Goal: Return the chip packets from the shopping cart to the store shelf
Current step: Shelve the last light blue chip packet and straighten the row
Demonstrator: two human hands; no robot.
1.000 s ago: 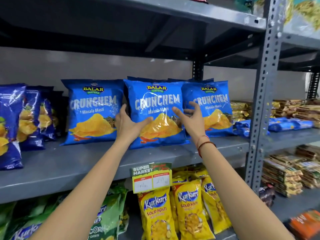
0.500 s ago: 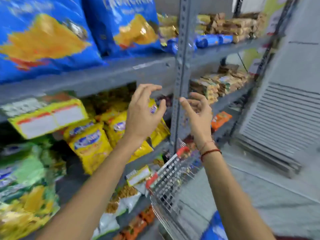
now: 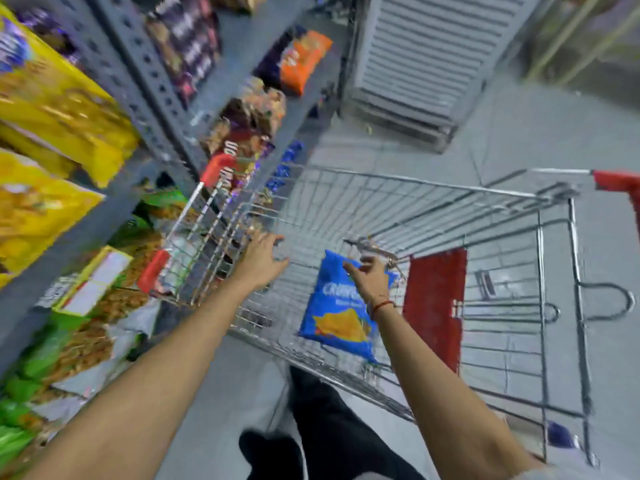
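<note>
Both hands reach into a wire shopping cart [image 3: 433,209] beside the store shelf [image 3: 145,74].
L hand [image 3: 261,259] open, fingers spread, holding nothing; R hand [image 3: 369,277] half-open w/ curled fingers over the top of a blue chip packet [image 3: 337,317] on the cart floor, grip unclear.

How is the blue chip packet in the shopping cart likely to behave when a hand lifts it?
The blue chip packet looks puffed with air, so it is probably light for its size. Its thin, glossy wrapper would likely flex and crinkle, and may feel slippery. The chips pictured on it suggest a brittle filling, so the right hand reaching over it should probably not squeeze hard.
</note>
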